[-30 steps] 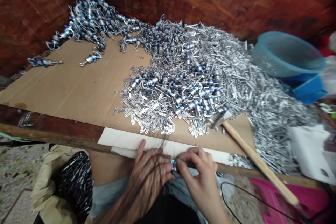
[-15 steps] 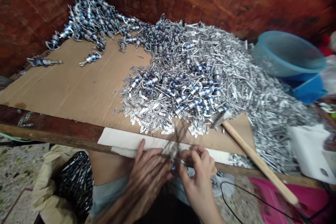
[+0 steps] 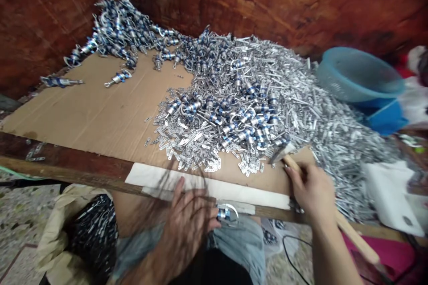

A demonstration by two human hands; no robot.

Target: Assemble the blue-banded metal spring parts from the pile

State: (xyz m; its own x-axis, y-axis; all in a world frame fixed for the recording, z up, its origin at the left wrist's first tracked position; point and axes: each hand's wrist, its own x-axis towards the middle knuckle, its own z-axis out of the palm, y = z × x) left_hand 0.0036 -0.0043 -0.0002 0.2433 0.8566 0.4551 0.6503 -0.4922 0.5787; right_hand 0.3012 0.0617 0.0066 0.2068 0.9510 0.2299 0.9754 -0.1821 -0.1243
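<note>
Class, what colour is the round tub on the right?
The round tub is a translucent light blue, seen best in the head view.

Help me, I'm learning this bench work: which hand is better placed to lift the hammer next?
Right, I'd judge: the right hand covers part of the hammer, while the left hand holds a blue-and-silver piece.

Left hand (image 3: 190,209): back uppermost, thumb extended away from the body, fingers bent inward — partly blurred. Right hand (image 3: 312,189): well apart from the left, forearm reaching forward, fingers curled — thumb side inward.
</note>
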